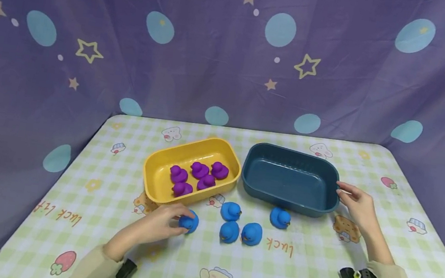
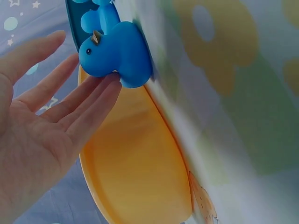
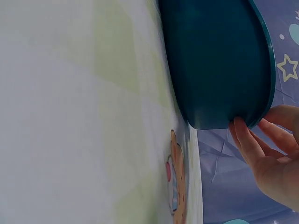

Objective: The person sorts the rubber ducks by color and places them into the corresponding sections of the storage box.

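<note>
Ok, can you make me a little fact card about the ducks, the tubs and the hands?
purple ducks: five, in the yellow tub
blue ducks: five, on the checked tablecloth
dark teal tub: right of the yellow tub
left hand: fingers at the leftmost blue duck
right hand: fingertips on the dark teal tub's right end

Left hand point(image 1: 157, 223) fingers extended (thumb apart); right hand point(image 1: 358, 207) outstretched.
</note>
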